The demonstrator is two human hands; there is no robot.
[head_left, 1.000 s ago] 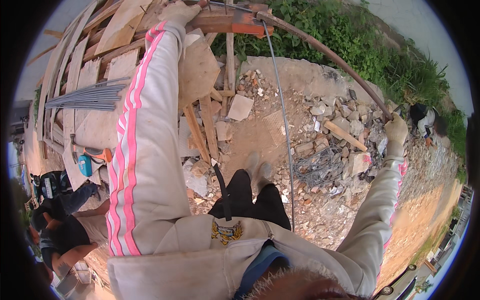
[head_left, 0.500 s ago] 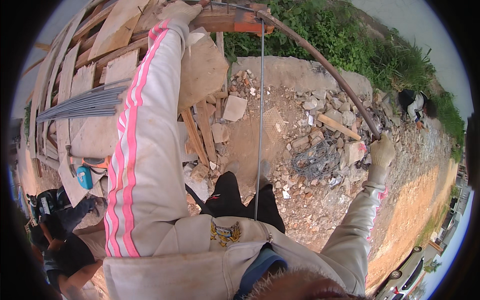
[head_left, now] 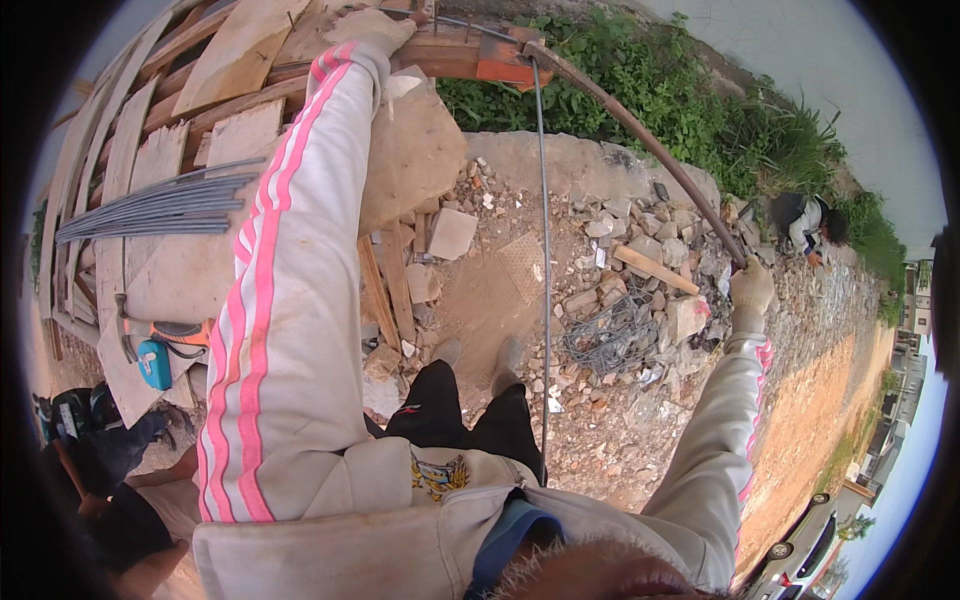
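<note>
At the top, my left hand (head_left: 378, 32), in a pale glove, is closed at the steel rod on the wooden beam (head_left: 440, 55); its fingers are partly hidden. From there the thin grey steel rod (head_left: 545, 230) runs right, bends sharply at the beam's orange-painted end (head_left: 503, 66), and comes back toward my body. Out to the right, my gloved right hand (head_left: 752, 288) is wrapped round the lower end of a long brown metal bar (head_left: 640, 130). The bar's far end meets the rod at the bend.
Several cut rods (head_left: 155, 208) lie on the plank platform at left, near a hammer (head_left: 125, 328) and a teal tape measure (head_left: 154, 364). Rubble with tangled wire (head_left: 610, 338) covers the ground at right. One person (head_left: 800, 222) crouches far right; another (head_left: 130, 510) is at lower left.
The view has shifted slightly. The rod's near length now passes right of my feet instead of across my right leg. Both hands keep their holds; the bar's angle looks nearly the same.
</note>
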